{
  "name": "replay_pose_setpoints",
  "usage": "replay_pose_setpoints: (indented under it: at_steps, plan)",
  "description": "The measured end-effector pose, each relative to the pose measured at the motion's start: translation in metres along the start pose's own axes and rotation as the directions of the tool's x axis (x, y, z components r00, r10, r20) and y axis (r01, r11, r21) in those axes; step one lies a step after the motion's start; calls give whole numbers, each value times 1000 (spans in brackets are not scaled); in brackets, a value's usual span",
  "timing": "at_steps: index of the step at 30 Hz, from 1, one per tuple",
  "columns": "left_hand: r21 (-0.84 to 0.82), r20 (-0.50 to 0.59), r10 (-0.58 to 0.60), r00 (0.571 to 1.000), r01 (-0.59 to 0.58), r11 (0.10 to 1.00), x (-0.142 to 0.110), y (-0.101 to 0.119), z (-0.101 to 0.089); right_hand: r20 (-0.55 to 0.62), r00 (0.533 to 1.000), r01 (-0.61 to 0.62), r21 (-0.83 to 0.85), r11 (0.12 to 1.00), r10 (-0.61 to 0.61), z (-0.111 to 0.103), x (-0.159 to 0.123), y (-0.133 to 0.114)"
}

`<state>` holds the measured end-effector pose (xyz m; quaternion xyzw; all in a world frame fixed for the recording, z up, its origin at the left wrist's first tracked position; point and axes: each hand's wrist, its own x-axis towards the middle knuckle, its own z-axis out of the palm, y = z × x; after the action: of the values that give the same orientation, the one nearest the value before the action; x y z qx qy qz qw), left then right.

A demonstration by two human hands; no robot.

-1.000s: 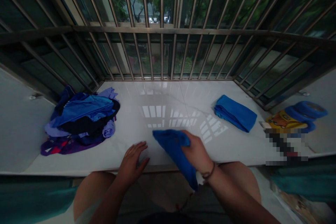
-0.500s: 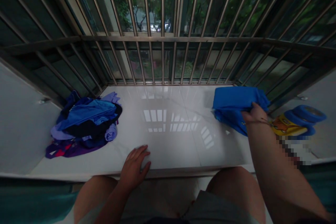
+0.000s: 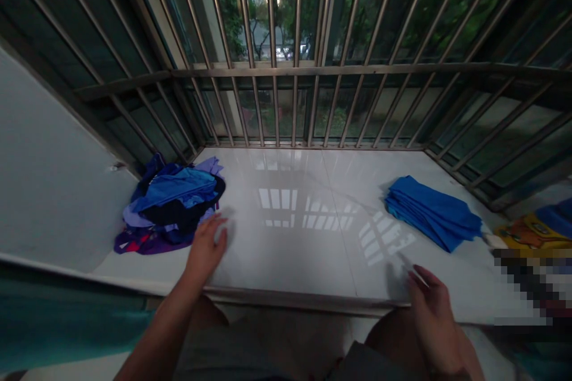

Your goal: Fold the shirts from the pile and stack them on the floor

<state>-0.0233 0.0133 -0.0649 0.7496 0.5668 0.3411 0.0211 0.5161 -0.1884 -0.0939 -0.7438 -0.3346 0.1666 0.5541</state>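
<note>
A heap of crumpled blue, purple and dark clothes (image 3: 172, 205) lies at the left of a white glossy sill (image 3: 295, 232). A stack of folded blue cloths (image 3: 431, 211) rests at the right. My left hand (image 3: 205, 250) reaches over the sill toward the heap, fingers apart, holding nothing, just short of the clothes. My right hand (image 3: 431, 303) hovers at the sill's front edge, fingers loosely spread and empty, well in front of the folded stack.
Metal window bars (image 3: 286, 59) fence the sill at the back and both sides. A yellow printed item (image 3: 525, 232) with a blue piece lies at the far right. My knees sit below the front edge.
My right hand laid the blue cloth on the folded stack at the right, let go and drew back to the front edge. My left hand moved left toward the heap.
</note>
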Motion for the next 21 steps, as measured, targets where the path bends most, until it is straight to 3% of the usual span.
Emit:
replay_pose_setpoints:
  at_steps: [2,4,8,9,11,14,16,17,19,20,21]
  plan:
    - [175,-167,-90,982,119,977,40,-29,-28,97,994,-38,-11,999,39,3,-28,13]
    - [317,-236,-194,952,264,911,75,-57,-56,214,975,-47,-28,999,51,5,-43,15]
    - [446,-13,-490,872,444,777,123,-93,-90,309,951,2,-27,1000,7,10,-44,6]
    - [446,15,-515,857,456,771,130,-95,-93,312,950,11,-22,1000,-4,11,-42,4]
    - [424,14,-486,874,435,794,136,-87,-92,329,944,17,-38,999,-4,14,-40,2]
    - [254,31,-288,957,272,928,116,-40,-76,407,913,-10,-74,997,39,23,-47,-3]
    - [-14,107,-91,990,93,996,79,14,-59,478,874,-86,-20,996,85,34,-59,-13]
    - [-158,181,4,983,26,987,53,45,-49,514,850,-162,40,986,119,41,-67,-21]
    - [-392,344,182,921,-35,919,-5,110,-30,606,770,-381,186,906,200,59,-85,-39]
    - [-495,424,300,855,-59,867,-34,139,-21,644,727,-493,250,833,238,68,-93,-49]
    - [-588,498,435,750,-76,805,-62,164,-14,674,687,-589,295,753,274,77,-101,-59]
